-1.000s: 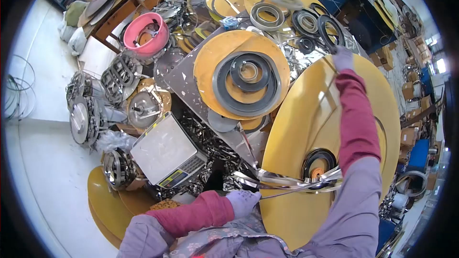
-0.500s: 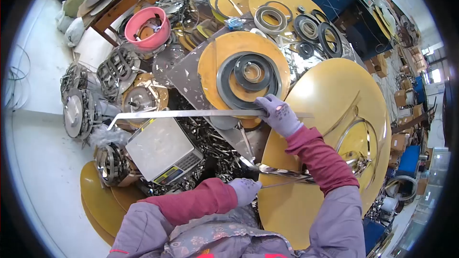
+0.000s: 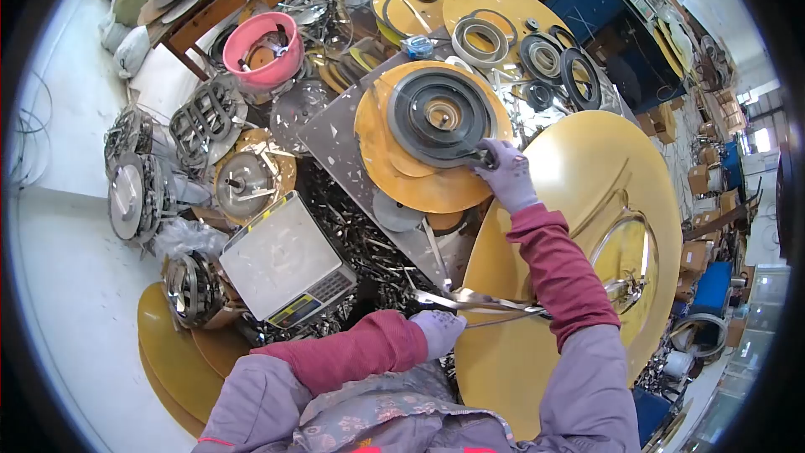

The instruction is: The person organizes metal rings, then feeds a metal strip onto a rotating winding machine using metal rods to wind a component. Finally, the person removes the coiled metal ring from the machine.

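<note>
Right hand (image 3: 507, 172) is up at the edge of the dark ring stack (image 3: 407, 113), head view, fingers bunched at its near rim; whether they clamp it, I cannot tell. Half a second ago a long flat band stretched leftward from that hand; it no longer shows there, and the rings sit closer to one centre, so the action is at the stack. It lies ahead and left of that hand, on an orange base (image 3: 381, 169). And the left hand (image 3: 440, 331), nearer the body, is closed round a thin metal strip (image 3: 503, 320) running rightward. Counting up: two hands, one stack, its layers too merged to number, one held strip, one scale (image 3: 281, 256) left of the left hand, one pink basin (image 3: 262, 74) well beyond it.
</note>
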Available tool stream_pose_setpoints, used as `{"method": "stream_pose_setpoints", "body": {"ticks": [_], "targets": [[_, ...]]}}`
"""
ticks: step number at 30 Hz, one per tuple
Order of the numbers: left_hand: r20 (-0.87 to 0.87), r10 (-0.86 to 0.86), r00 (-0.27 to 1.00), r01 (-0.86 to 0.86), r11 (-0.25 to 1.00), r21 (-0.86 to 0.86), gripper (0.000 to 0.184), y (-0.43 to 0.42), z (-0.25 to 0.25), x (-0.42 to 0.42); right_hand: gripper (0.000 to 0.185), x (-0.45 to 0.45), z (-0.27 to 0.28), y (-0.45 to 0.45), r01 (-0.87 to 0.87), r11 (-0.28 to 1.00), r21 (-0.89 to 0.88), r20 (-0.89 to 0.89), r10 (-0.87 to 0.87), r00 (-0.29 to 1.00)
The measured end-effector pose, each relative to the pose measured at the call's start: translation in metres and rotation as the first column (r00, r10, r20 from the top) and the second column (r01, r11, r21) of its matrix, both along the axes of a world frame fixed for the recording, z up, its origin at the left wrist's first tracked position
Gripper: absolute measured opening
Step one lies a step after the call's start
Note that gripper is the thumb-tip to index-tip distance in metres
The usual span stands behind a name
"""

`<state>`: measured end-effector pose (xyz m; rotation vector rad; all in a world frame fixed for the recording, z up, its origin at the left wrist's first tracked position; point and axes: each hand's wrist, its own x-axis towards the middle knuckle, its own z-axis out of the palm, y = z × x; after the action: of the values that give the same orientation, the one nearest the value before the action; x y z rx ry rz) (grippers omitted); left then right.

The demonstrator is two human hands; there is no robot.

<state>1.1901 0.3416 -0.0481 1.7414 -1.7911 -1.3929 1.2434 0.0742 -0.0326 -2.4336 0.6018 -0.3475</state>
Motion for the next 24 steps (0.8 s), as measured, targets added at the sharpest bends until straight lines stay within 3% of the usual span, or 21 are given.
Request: {"method": "stream_pose_setpoints", "body": {"ticks": [2,7,10,11,14,18,22,24], "targets": [[-0.001,-0.008,1.000,0.008,1.000,0.023,0.020,-0.001,0.005,0.004,0.044,-0.007,0.019,-0.006,0.032,0.999,-0.012,-0.052,-0.032,0.998],[-0.008,-0.031,0.999,0.031,0.997,0.073,0.020,-0.007,0.012,0.006,0.074,-0.001,0.003,-0.022,-0.009,0.993,-0.115,-0.077,0.000,0.997],[-0.003,-0.031,1.000,0.031,0.998,0.057,0.019,-0.004,0.008,-0.001,0.066,0.010,-0.006,-0.032,0.019,0.987,-0.159,-0.018,-0.022,1.000],[0.001,-0.027,1.000,0.027,0.998,0.057,0.019,-0.004,0.011,-0.003,0.052,0.009,-0.004,-0.034,0.024,0.998,-0.059,-0.030,-0.025,0.999],[0.007,-0.035,0.999,0.035,0.997,0.070,0.019,-0.004,0.020,-0.007,0.038,-0.003,-0.003,-0.044,-0.023,0.999,-0.028,-0.009,0.023,1.000],[0.004,-0.034,0.999,0.033,0.997,0.072,0.018,-0.003,0.020,-0.013,0.036,-0.048,0.017,-0.067,0.045,0.995,-0.084,-0.052,-0.050,0.997],[0.012,-0.035,0.999,0.034,0.994,0.101,0.020,-0.009,0.030,-0.013,0.035,-0.136,0.016,-0.150,0.248,0.952,-0.177,0.021,-0.248,0.968],[0.014,0.007,1.000,-0.008,0.996,0.086,0.021,-0.006,0.034,-0.018,0.029,-0.193,0.015,-0.202,0.429,0.824,-0.370,0.008,-0.458,0.889]]}}
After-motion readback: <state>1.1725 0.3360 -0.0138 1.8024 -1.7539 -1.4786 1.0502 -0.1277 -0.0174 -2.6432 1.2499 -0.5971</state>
